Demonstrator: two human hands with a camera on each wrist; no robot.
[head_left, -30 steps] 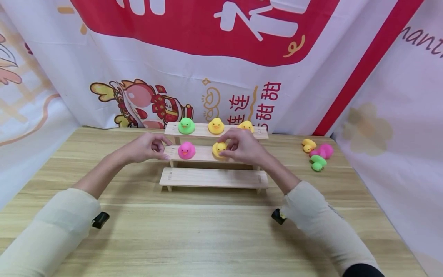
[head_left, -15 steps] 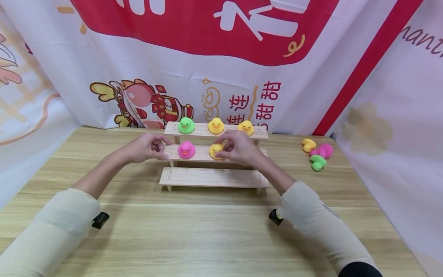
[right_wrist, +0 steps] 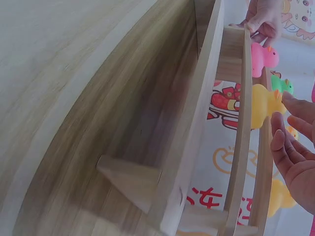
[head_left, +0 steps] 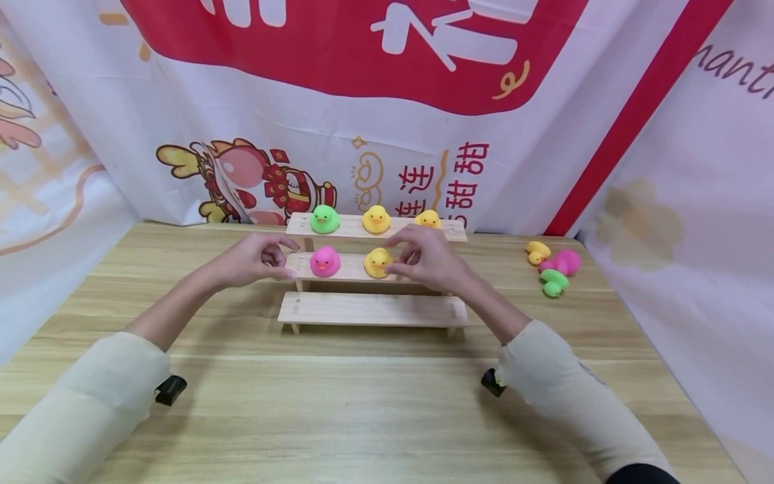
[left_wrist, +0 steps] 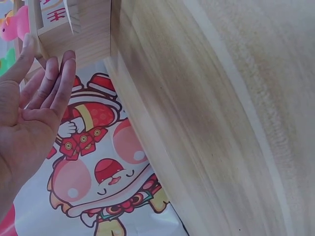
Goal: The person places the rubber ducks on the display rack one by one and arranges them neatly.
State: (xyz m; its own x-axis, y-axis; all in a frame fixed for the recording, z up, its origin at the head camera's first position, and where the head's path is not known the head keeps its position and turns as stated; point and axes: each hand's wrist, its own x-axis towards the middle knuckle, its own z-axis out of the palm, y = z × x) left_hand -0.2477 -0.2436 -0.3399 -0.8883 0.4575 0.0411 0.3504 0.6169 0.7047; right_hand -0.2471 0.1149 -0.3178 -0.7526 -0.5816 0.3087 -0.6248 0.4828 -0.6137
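The wooden stand (head_left: 371, 310) is made from three flat, pale boards rising like stairs, with smooth faces and straight, sharp edges; the right wrist view shows one leg as a tapered wedge. On its middle step sits the nearer yellow duck (head_left: 377, 263), a rounded toy with a small orange beak and a rubber-like, matt surface. At its left is a pink duck (head_left: 325, 262) of the same shape.

The right hand (head_left: 426, 259) is just beside the nearer yellow duck. Its thumb and index finger are parted and bent softly; whether a fingertip touches the toy, I cannot tell. The left hand (head_left: 256, 257) is at the left end of this step, thumb and index finger spread about the board's end, other fingers bent; I cannot tell if they grip it.

The top step carries a green duck (head_left: 324, 220), a central yellow duck (head_left: 376, 219) and a right-hand yellow duck (head_left: 428, 218). The right hand hides the right part of the middle step.

To the right of the stand, yellow, pink and green toys (head_left: 554, 279) lie close together on the table (head_left: 347, 417), which has a long, streaky wood grain. Behind the stand hangs a printed white-and-red cloth (head_left: 302, 114), slightly wrinkled.
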